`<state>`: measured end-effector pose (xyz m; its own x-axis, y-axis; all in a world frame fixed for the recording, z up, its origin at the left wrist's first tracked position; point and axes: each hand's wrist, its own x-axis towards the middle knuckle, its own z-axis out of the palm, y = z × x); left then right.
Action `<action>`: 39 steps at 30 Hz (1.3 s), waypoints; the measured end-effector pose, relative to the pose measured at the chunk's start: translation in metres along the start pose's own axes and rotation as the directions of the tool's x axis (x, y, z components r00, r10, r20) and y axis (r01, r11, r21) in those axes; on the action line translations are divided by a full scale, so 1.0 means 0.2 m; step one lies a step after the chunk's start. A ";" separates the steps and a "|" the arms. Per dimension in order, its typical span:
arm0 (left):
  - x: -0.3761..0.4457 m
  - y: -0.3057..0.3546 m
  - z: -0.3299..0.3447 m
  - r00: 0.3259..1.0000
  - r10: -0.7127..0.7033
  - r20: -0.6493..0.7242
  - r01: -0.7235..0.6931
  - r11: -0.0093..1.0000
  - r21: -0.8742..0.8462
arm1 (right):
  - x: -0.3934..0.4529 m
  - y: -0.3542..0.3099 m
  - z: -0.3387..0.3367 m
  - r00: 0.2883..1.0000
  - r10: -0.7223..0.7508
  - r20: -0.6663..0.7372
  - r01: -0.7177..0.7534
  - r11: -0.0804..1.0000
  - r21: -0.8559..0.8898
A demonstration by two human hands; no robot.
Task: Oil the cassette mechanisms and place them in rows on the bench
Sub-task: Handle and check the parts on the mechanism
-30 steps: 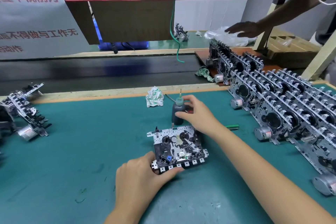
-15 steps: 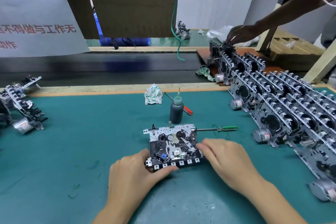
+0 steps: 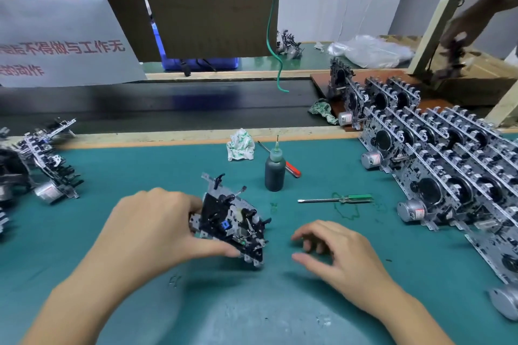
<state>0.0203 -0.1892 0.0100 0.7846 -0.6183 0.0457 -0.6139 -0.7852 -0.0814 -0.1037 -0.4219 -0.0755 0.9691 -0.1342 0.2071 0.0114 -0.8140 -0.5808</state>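
View from a head camera, looking down on a green bench [image 3: 84, 232]. The left hand [image 3: 148, 230] grips a cassette mechanism [image 3: 232, 221] by its left edge, thumb under the near side and fingers curled over the far side. The mechanism is tilted, turned at an angle, near the middle of the bench. The right hand [image 3: 336, 249] hangs just right of the mechanism, not touching it, fingers loosely bent and holding nothing.

Behind the mechanism stands a dark oil bottle [image 3: 275, 169] with a thin needle tip, upright. A red-handled screwdriver [image 3: 290, 166] lies just behind the bottle. A green-handled screwdriver [image 3: 336, 199] lies flat to the right of the bottle. A crumpled white rag [image 3: 240, 145] sits near the far edge of the bench.

Along the right side, finished mechanisms [image 3: 448, 165] stand on edge in rows, leaning against one another, small silver motors facing left. At the left edge lies a loose pile of mechanisms [image 3: 47, 168].

At top right, another person's hand [image 3: 459, 36] holds something dark and blurred above a wooden crate
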 end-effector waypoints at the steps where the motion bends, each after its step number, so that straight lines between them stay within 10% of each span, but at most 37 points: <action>1: 0.01 0.03 -0.01 1.000 0.007 0.012 -0.006 1.000 -0.013 | 0.01 -0.02 0.01 0.999 -0.028 0.046 0.030 0.998 -0.055; 9: 0.10 0.10 -0.04 0.997 0.001 -0.078 0.005 0.997 0.076 | 0.10 -0.13 0.09 0.997 -0.030 0.065 0.038 0.993 -0.116; 16: 0.12 0.14 0.14 0.999 -0.050 -0.015 0.024 0.691 -0.722 | 0.12 -0.06 -0.12 0.969 -0.023 -0.248 0.036 0.998 0.048; 21: 0.06 0.14 0.31 0.982 0.016 -0.187 -0.137 0.740 -0.658 | 0.07 0.02 -0.15 0.936 -0.236 -0.261 0.157 0.944 -0.290; 26: 0.08 0.15 0.29 0.917 -0.069 -0.392 -0.220 0.732 -0.645 | 0.07 0.03 -0.13 0.986 -0.013 -0.164 0.026 0.997 0.077; 30: 0.15 0.24 0.22 0.903 0.170 -0.394 -0.407 0.630 -0.661 | 0.14 0.02 -0.13 1.000 0.016 0.008 -0.018 0.940 0.340; 39: 0.21 0.31 0.24 0.874 0.318 -0.367 -0.485 0.573 -0.660 | 0.17 0.03 -0.10 0.998 0.046 0.040 -0.059 0.875 0.481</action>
<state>0.0187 -0.2620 -0.0415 0.4593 -0.8032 0.3794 -0.7897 -0.1737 0.5884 -0.0755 -0.4424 -0.0571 0.9776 -0.1490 0.1489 0.0711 -0.4322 -0.8990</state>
